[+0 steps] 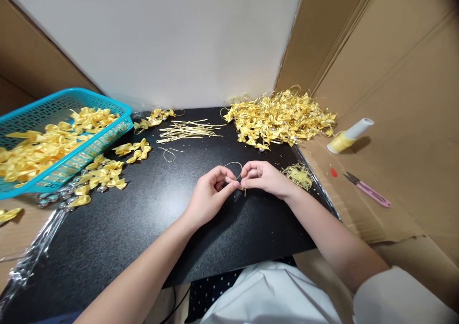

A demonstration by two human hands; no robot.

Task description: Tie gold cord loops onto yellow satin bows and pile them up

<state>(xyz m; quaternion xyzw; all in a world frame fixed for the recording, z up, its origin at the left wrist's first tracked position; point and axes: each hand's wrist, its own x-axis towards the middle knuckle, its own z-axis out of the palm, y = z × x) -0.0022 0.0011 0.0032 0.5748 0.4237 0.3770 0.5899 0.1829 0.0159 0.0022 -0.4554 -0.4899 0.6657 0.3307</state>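
My left hand and my right hand meet over the front middle of the black board, fingertips almost touching. Between them they pinch a thin gold cord, which arcs up in a loop above the fingers. A short end of the cord hangs below the fingertips. Whether it is knotted there, the fingers hide. Just beyond lie a single looped cord and a bundle of straight gold cords. Near my right wrist sits a small heap of cord clippings.
A turquoise basket of yellow ribbon bows stands at the left, with loose bows beside it. At the back right is a pile of corded bows. Pink thread snips and a white tube with yellow wrapping are on the cardboard.
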